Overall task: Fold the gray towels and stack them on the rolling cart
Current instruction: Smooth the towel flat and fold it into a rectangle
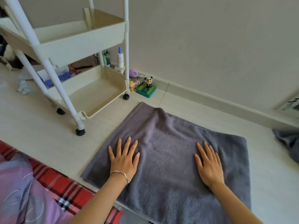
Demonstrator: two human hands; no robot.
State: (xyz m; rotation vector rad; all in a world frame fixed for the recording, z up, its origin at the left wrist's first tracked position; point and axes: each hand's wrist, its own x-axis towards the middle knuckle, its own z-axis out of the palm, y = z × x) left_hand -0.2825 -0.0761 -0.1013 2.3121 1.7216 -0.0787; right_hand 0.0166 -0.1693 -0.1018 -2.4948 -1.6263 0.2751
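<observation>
Pale floor tiles [40, 126] beside a plain wall serve as the work surface. A gray towel [166, 152] lies spread across them under a person's left hand [124, 160] and right hand [210, 167]. Both palms press flat, well apart, fingers straight and splayed, gripping nothing. A ridge of cloth [161, 117] rises near the far edge. Sweeping outward from the middle toward that ridge, then matching the edges before creasing, would likely give a neater fold. The rolling cart [80, 44] stands just beyond the towel's far left corner, no towels showing in its trays. A second gray towel [289, 143] lies crumpled at the right.
</observation>
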